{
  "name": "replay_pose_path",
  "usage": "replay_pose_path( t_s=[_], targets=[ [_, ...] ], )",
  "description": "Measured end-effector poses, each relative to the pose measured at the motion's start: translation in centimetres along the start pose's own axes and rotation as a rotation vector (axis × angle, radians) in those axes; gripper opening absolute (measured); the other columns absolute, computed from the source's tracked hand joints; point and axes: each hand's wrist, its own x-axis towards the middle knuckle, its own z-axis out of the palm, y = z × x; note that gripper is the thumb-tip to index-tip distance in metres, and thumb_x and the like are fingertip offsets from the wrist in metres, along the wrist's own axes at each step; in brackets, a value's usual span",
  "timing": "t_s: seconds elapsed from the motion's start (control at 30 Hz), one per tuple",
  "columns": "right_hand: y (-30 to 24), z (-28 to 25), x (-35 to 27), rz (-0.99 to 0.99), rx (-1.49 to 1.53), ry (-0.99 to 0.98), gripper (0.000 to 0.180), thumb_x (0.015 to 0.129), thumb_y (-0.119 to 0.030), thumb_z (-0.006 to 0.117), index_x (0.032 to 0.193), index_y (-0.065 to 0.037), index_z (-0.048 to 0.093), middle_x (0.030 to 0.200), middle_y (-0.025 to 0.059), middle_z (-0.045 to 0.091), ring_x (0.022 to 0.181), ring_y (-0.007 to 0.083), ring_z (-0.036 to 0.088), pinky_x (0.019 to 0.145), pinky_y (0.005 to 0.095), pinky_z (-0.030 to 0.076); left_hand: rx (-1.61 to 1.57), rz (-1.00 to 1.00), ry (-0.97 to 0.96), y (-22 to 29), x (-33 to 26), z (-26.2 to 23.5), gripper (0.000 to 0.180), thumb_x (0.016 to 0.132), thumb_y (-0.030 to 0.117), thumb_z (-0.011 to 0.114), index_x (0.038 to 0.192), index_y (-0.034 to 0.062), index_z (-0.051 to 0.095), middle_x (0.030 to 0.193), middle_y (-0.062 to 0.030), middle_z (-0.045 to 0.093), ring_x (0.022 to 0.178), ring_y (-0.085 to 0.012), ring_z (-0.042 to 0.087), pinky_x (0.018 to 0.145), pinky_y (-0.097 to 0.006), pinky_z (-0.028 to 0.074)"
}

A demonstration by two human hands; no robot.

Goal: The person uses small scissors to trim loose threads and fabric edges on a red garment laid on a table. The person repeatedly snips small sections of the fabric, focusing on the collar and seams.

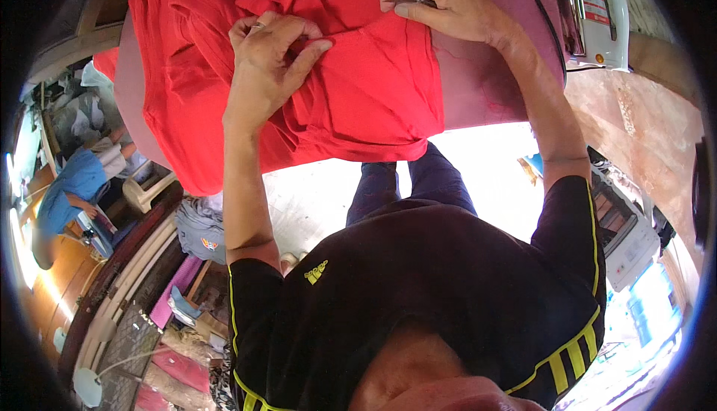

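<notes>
A bright red knit garment lies spread and rumpled over a mauve-covered table, its near edge hanging over the side. My left hand, with a ring on one finger, rests on the cloth. Its thumb and forefinger come together on a fold of it. To the right, my right hand is closed around a small dark metal tool at the garment's edge. Most of that tool is hidden by the fingers, so its kind does not show.
A white appliance with a handle, like a clothes iron, stands at the far right. A black cord runs along the table's right side. Another person in a blue shirt is at the left. A grey garment hangs nearer me.
</notes>
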Motion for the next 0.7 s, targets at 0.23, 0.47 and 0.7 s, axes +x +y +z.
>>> replay_pose_path(
  t_s=[0.23, 0.47, 0.7],
  targets=[
    [-3.2, 2.1, -0.4, -0.022, -0.052, 0.346, 0.02, 0.085, 0.002, 0.068, 0.103, 0.001, 0.06, 0.084, 0.012, 0.064, 0.076, 0.0229, 0.065, 0.07, 0.0313, 0.052, 0.154, 0.175, 0.196, 1.4, -0.8, 4.6, 0.033, 0.075, 0.001, 0.071, 0.105, 0.0143, 0.067, 0.102, -0.0023, 0.065, 0.097, -0.0247, 0.064, 0.093, -0.04, 0.042],
    [-2.1, 3.6, -0.9, -0.015, -0.094, 0.37, 0.02, 0.081, 0.01, 0.058, 0.098, 0.0, 0.058, 0.083, 0.0112, 0.065, 0.078, 0.0269, 0.066, 0.071, 0.0348, 0.052, 0.039, 0.156, 0.11, 3.1, 0.1, 4.1, 0.031, 0.083, 0.008, 0.07, 0.112, 0.0164, 0.069, 0.093, -0.0014, 0.065, 0.081, -0.0211, 0.067, 0.069, -0.036, 0.053],
    [-2.8, 2.6, -0.3, 0.039, 0.084, 0.247, 0.023, 0.081, 0.013, 0.052, 0.1, 0.0, 0.055, 0.085, 0.0102, 0.067, 0.079, 0.0242, 0.067, 0.074, 0.036, 0.053, 0.122, 0.149, 0.146, 2.7, 0.4, 6.1, 0.017, 0.085, 0.017, 0.072, 0.102, 0.0194, 0.073, 0.086, 0.0, 0.065, 0.073, -0.0217, 0.066, 0.066, -0.037, 0.052]
  ],
)
